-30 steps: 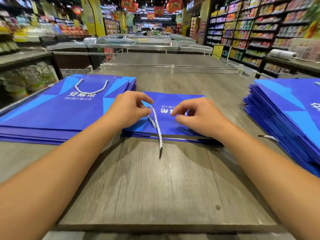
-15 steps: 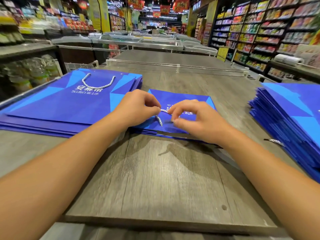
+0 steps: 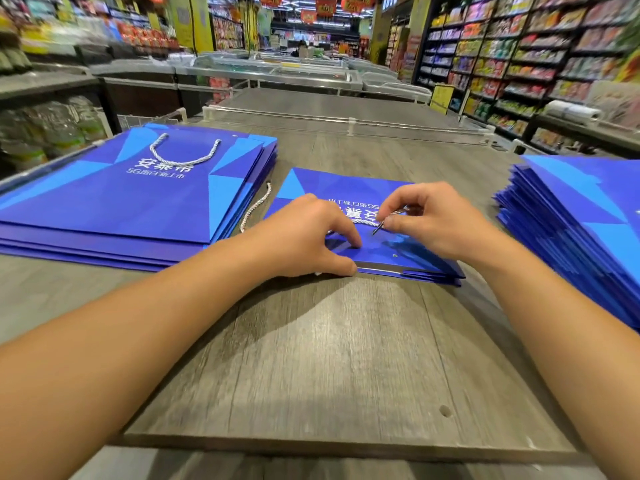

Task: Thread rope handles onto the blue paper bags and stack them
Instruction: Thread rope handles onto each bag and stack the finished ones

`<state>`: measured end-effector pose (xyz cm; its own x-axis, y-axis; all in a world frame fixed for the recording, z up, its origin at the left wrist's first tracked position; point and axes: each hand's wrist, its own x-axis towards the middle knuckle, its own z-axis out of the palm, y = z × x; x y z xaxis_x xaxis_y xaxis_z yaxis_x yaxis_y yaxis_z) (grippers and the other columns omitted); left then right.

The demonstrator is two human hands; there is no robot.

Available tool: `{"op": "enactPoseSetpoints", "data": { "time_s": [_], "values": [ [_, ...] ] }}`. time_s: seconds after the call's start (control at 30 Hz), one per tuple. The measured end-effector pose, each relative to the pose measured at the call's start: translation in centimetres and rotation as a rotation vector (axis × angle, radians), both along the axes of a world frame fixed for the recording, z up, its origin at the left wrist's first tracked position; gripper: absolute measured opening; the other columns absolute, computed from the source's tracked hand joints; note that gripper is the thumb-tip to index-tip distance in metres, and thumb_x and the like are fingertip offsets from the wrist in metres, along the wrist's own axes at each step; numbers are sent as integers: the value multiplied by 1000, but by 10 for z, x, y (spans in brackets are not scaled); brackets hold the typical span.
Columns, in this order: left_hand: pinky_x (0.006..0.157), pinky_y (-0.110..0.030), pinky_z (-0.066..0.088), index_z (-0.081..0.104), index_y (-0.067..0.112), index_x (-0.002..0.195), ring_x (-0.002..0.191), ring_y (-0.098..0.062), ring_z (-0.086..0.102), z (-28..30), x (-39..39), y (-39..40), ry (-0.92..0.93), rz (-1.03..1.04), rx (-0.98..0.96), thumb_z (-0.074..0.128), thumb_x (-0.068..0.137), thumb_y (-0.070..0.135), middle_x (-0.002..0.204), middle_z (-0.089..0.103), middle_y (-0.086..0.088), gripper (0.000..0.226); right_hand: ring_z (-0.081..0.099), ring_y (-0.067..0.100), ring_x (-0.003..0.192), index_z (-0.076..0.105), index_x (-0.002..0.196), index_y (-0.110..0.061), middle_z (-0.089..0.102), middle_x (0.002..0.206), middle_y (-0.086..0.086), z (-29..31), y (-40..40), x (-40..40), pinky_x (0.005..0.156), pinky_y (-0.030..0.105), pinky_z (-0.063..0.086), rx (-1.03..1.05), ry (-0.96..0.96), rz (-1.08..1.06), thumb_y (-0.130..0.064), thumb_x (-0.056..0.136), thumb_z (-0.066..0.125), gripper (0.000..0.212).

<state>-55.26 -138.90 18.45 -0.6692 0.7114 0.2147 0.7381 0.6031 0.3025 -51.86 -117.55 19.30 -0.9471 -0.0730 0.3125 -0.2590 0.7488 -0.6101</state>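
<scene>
Lying flat in the middle of the grey wooden worktop, the blue paper bag has both hands on it. The left hand presses the near edge of the bag, fingers bent and thumb low, and the white rope handle runs out from under it to the left. The right hand pinches the dark tip of the rope between thumb and forefinger, just above the bag. A finished stack lies left; an unthreaded pile lies right.
</scene>
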Motion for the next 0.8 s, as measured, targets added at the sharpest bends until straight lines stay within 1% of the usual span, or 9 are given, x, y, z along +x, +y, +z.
{"op": "enactPoseSetpoints", "data": {
  "time_s": [0.03,0.07,0.13,0.2,0.37,0.43,0.53,0.7,0.8],
  "values": [
    [91,-33,42,72,36,107,104,-16,52,0,-1,0,-11,3,4,77,76,47,109,66,8,33,57,12,67,69,73,-31,68,73,-13,2,1,2,70,25,48,11,-22,14,-5,86,71,29],
    [91,-33,42,73,36,107,105,-14,54,0,-2,-1,-33,11,21,77,77,45,109,67,7,32,59,11,69,69,73,-30,69,74,-11,3,2,3,73,25,48,23,-41,20,-4,86,71,29],
    [90,-30,44,74,38,103,103,-10,57,2,-4,-4,-99,38,67,78,75,45,109,68,9,29,66,19,78,71,73,-29,72,81,1,6,3,6,81,33,51,59,-59,14,-3,85,72,28],
    [88,-29,46,75,40,99,101,-9,58,3,-6,-6,-166,60,105,78,74,48,108,69,9,27,67,23,84,71,72,-29,73,83,5,8,5,7,84,35,51,85,-57,10,-3,83,73,29],
    [92,-38,48,75,43,91,100,-11,59,3,-9,-10,-220,77,148,76,70,54,105,70,4,23,62,3,69,70,67,-33,72,72,-9,11,5,11,74,20,48,119,-64,-15,-2,82,75,34],
    [90,-40,49,76,43,90,98,-11,60,3,-9,-10,-223,86,154,75,70,55,104,71,5,23,63,1,69,69,66,-34,71,71,-13,11,3,11,75,20,49,157,-45,-40,-4,81,76,34],
    [87,-40,49,76,41,92,91,-13,59,4,-9,-10,-213,98,164,76,74,52,103,71,1,21,67,9,79,66,66,-36,70,73,-17,10,0,10,80,26,51,247,12,-65,-6,81,76,35],
    [81,-33,48,78,35,91,83,-11,57,3,-8,-9,-198,103,182,76,78,46,94,71,1,17,63,12,82,69,73,-30,65,70,-19,12,-6,14,68,4,36,385,27,-54,-8,84,74,25],
    [72,-24,47,79,30,88,75,-5,59,3,-8,-9,-194,116,213,74,81,43,85,73,5,15,61,0,78,75,77,-25,64,69,-22,11,-10,15,65,-1,34,374,5,-32,-8,85,73,18]
  ]
}}
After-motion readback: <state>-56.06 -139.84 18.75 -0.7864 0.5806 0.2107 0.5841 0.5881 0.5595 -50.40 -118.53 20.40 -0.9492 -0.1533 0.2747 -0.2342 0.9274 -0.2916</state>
